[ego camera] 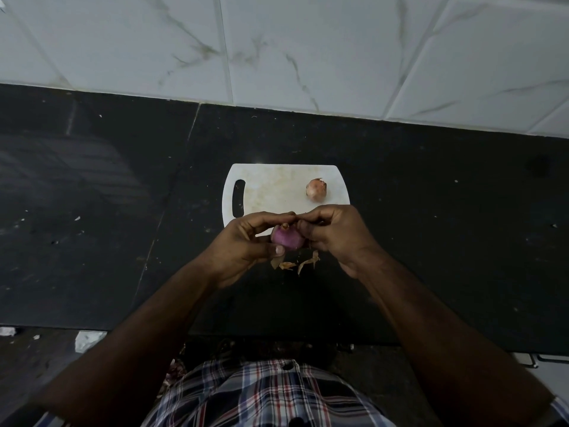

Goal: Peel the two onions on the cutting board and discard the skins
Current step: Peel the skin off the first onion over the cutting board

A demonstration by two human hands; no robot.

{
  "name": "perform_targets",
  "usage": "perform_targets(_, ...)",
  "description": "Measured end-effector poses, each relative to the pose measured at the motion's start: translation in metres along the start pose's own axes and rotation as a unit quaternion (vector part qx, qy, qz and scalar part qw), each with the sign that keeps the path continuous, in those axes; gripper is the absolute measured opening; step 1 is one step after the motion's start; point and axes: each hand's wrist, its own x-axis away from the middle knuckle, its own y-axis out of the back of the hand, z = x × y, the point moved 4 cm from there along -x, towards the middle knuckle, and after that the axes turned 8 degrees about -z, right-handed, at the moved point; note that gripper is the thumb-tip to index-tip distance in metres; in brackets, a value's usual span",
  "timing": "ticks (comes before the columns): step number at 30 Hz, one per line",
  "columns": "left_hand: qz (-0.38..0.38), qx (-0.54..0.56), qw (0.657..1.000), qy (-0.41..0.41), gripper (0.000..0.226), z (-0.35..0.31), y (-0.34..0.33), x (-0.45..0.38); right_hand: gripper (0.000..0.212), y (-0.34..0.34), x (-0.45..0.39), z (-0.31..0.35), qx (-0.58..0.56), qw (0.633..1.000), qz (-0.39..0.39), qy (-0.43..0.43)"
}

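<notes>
Step in hand: peeling onion one of two. The purple onion point(288, 238) is held just off the near edge of the cutting board point(271, 188), above the dark counter point(431, 211). Left hand point(246, 241) cradles it, fingers curled over the top and thumb pressed against its near side. Right hand point(335, 232) is curled against the onion's right side, fingertips meeting the left hand's at the stem end; whether they pinch a strip of skin there cannot be told, the contact is hidden. Exposed surface looks smooth and purple, a tan tuft remaining at the tip, so this onion appears mostly peeled. Loose skins point(295, 262) lie on the counter just nearer than the board's near edge, below the hands. The second onion point(316, 189) sits toward the board's far right corner, papery skin on, untouched. Judgement: next move calls for clearing the last skin at the stem, setting this onion on the board, then taking the second. Skins not yet discarded.
</notes>
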Motion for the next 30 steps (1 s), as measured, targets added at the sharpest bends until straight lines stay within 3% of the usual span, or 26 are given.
perform_targets(5,-0.003,0.066,0.998,-0.009,0.047,-0.004,-0.003,0.0,0.018,0.003,0.0,-0.009,-0.048,0.998,-0.031,-0.009)
perform_targets(8,-0.015,0.098,0.995,-0.025,0.042,-0.005,-0.008,-0.003,0.041,-0.008,0.007,-0.019,-0.054,0.998,0.019,-0.035)
perform_targets(11,-0.017,0.115,0.993,-0.01,0.037,-0.002,-0.013,-0.003,0.038,-0.016,0.014,-0.019,-0.061,0.998,0.02,-0.003)
perform_targets(16,-0.005,0.038,0.999,0.026,0.055,-0.015,-0.004,-0.001,0.037,-0.01,0.015,-0.01,-0.052,0.997,0.025,0.044)
perform_targets(22,-0.047,-0.051,0.996,0.047,0.048,-0.026,-0.008,-0.005,0.05,-0.011,0.015,-0.008,0.042,0.995,0.005,0.089)
perform_targets(30,-0.105,-0.064,0.992,0.009,0.027,-0.027,-0.013,-0.005,0.053,-0.011,0.014,-0.001,0.106,0.987,0.001,0.124)
